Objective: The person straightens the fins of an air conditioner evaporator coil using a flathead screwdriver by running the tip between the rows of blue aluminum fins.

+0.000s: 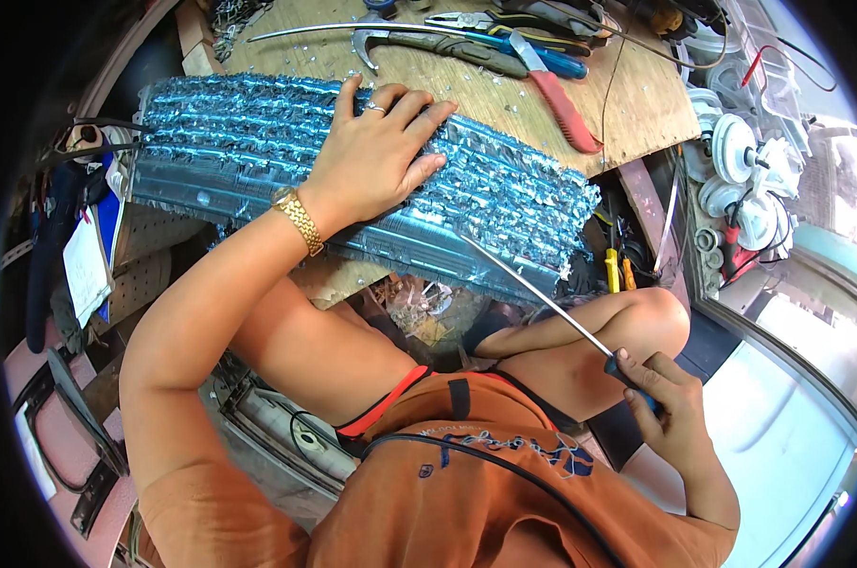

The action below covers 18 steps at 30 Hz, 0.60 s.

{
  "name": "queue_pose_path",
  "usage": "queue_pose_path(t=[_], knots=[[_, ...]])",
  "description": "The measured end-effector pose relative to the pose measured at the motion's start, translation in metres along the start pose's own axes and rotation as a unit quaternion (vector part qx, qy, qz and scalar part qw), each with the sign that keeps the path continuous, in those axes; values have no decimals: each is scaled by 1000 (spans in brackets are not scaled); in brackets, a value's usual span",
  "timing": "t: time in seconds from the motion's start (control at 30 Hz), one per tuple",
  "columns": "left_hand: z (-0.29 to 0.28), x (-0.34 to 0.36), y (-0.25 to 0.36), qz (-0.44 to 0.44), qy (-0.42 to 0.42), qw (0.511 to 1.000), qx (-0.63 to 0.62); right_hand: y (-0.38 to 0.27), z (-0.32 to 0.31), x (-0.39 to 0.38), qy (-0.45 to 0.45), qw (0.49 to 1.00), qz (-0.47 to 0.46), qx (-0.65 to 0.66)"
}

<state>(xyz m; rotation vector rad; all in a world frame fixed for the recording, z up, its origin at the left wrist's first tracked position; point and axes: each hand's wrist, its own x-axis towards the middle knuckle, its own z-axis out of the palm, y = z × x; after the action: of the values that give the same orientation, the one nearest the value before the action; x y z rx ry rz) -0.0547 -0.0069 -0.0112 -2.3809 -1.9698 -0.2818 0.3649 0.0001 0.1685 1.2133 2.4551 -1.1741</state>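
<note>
A long finned coil [509, 180], blue and silver with ragged torn rows of fins, lies across the edge of a wooden worktop in front of me. My left hand [376, 156] rests on top of it near the middle, its fingers spread over the rows. A smoother strip of fins runs along the coil's near side. In my right hand [670, 393] is a long screwdriver [542, 299], gripped by its dark blue handle. Its thin metal shaft slants up to the left, and the tip is at the smooth strip; whether it touches, I cannot tell.
On the wooden worktop [655, 104] lie a red-handled knife [565, 109], a claw hammer [438, 49], pliers and other tools. Yellow-handled tools [613, 272] stand beyond my right knee. White round plastic parts [731, 149] crowd the right side. A pink-seated chair [54, 379] is at left.
</note>
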Motion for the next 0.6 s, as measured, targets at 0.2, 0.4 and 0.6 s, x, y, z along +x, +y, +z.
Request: queue_pose_path(t=[0.2,0.4,0.6], knots=[[-1,-2,6,-2,-18,1000,-11,-22,38,4,35,999,14,16],[-2,1,6,-4,-10,1000,-11,2,43,5,63,991,-13,117],[-3,2,1,-1,-12,1000,-3,13,29,-40,97,994,4,50]])
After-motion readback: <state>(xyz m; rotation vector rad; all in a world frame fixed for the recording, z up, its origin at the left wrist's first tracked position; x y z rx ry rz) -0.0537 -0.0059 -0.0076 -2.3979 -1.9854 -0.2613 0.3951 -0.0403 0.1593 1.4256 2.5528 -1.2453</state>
